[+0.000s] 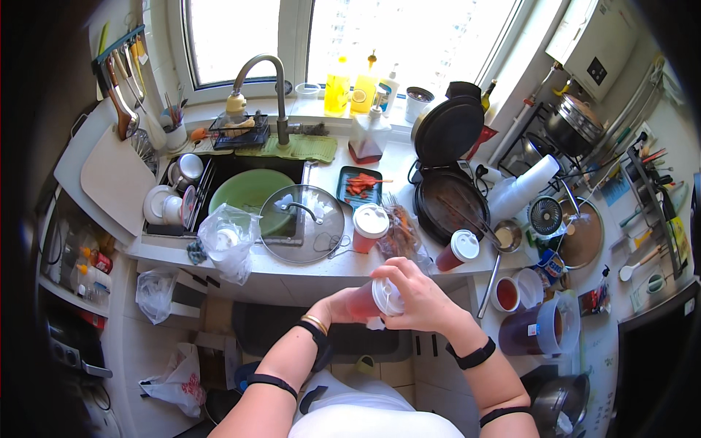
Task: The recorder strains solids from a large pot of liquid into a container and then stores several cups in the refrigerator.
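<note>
In front of my body, above the floor in front of the counter, a cup of red drink (363,301) is tilted between both hands. My left hand (333,306) wraps round the cup's side. My right hand (419,295) curls its fingers over the white lid (388,296) at the rim. A small white scrap (375,323) shows beneath the cup; what it is I cannot make out. Two similar lidded cups stand on the counter beyond: one red cup (365,241) near the glass pot lid, another dark red cup (447,257) by the open electric griddle.
A glass pot lid (307,244) leans over the sink edge beside a green basin (244,191). Behind the cups lies a dark tray (347,198) of red pieces. The electric griddle (447,193) stands open. Stacked white cups (537,179) and a large pitcher (529,328) occupy the right.
</note>
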Tool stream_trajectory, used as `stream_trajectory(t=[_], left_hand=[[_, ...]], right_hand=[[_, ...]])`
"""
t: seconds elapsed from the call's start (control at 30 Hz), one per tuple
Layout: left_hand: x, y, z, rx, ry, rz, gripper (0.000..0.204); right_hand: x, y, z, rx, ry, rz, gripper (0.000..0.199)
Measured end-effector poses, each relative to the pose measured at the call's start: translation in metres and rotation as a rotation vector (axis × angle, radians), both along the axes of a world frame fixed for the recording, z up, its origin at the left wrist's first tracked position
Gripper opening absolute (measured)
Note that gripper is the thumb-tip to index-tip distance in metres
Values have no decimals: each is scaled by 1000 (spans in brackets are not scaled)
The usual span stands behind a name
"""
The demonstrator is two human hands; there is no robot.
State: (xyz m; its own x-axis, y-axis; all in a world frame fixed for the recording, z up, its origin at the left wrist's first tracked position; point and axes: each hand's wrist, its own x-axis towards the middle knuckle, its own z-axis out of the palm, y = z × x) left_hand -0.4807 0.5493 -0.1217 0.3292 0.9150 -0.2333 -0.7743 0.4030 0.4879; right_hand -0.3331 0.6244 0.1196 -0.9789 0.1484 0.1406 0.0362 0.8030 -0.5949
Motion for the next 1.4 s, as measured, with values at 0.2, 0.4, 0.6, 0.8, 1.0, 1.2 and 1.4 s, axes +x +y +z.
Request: stream_trajectory(t=[0.2,0.4,0.6,0.8,1.0,1.2,1.4], left_hand=[[27,-51,-10,-74,-482,160,31],[21,-96,-6,-383,264,294,25],[3,-140,-13,-523,393,386,24],[0,-150,-18,-555,462,394,25],[5,-143,-11,-511,575,373,26],[0,-143,2,-488,614,387,27],[-22,-146,8,-474,628,585,25]], right_hand=[[3,9,-9,91,38,-165,66],[43,40,-89,-933,167,-640,62],[71,21,-141,-1965,347,-627,36],[18,7,-116,-1123,310,-647,49],[-9,-2,-64,-2,143,-503,62],[-36,1,-56,154,48,-361,62],[-83,-3,-76,334,-3,-258,64]])
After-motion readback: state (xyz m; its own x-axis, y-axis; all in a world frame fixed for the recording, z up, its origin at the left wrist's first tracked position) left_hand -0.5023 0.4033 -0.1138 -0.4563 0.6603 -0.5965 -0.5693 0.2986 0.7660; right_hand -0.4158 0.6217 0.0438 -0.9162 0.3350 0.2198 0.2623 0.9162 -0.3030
